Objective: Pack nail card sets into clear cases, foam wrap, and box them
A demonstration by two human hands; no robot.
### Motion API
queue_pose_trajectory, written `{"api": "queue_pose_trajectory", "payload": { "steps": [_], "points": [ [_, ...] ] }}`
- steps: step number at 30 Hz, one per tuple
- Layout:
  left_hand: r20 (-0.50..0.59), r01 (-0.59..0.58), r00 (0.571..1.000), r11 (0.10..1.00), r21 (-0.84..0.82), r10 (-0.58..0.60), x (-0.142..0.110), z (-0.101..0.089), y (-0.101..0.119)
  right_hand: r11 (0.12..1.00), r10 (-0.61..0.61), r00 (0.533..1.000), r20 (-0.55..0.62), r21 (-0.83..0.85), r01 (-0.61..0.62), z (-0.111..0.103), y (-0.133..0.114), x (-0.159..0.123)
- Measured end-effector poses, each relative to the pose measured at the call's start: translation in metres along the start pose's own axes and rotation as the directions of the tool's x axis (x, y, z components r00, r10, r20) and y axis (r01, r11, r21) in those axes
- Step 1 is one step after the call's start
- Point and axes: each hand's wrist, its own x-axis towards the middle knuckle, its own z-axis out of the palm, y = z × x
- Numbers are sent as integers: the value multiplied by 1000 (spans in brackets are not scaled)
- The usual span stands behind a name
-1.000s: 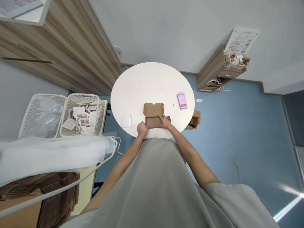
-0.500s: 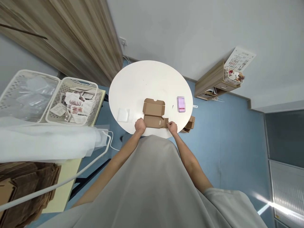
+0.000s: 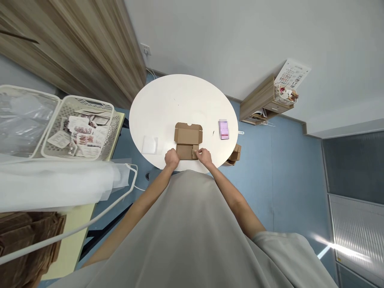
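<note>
A small brown cardboard box [image 3: 187, 140] lies on the round white table [image 3: 183, 104] near its front edge, lid flap open toward the far side. My left hand [image 3: 171, 158] grips the box's near left corner with curled fingers. My right hand [image 3: 204, 156] pinches a side flap folded in at the box's near right. A pink phone-like object [image 3: 223, 129] lies to the right of the box. A white square pad [image 3: 149, 144] lies to its left.
Two white perforated baskets [image 3: 78, 128] with packets stand on a yellow stand at left. White foam sheet and flat cardboard stacks [image 3: 27, 236] sit lower left. Small folded boxes [image 3: 235, 154] lie on the blue floor right of the table. A wooden cabinet [image 3: 261, 102] stands by the wall.
My right hand moved inward from the box's far right end, folding the side flap in. The box looks narrower. The view shifted slightly left.
</note>
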Motion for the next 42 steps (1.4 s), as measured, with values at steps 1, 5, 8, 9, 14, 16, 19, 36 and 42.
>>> {"api": "queue_pose_trajectory", "payload": {
  "steps": [1,5,8,9,14,16,19,36,42],
  "points": [
    [1,-4,1000,1000,5,4,-1,-1,-1,1000,9,1000,1,-5,-9,1,-1,1],
    [18,-10,1000,1000,30,9,-2,-4,-5,992,87,994,65,-95,-80,6,-2,4],
    [29,-22,999,999,49,21,-2,-4,-6,977,115,988,101,-191,-94,9,-3,4],
    [31,-28,999,998,55,27,-2,-4,-7,971,122,988,96,-219,-99,11,-5,4],
    [37,-53,998,996,69,51,0,-2,-10,940,147,986,75,-320,-116,18,-18,7],
    [42,-62,997,996,65,59,1,-1,-12,934,162,984,75,-333,-128,20,-23,8],
    [52,-77,996,996,53,74,3,-1,-15,932,183,981,65,-328,-152,22,-26,8],
    [-208,145,958,959,-243,-197,36,-66,-112,933,322,937,-137,-118,-339,13,-20,-39],
    [-110,235,960,955,-182,-257,59,-79,-138,926,365,921,-135,-46,-374,18,-30,-59]
  ]
}}
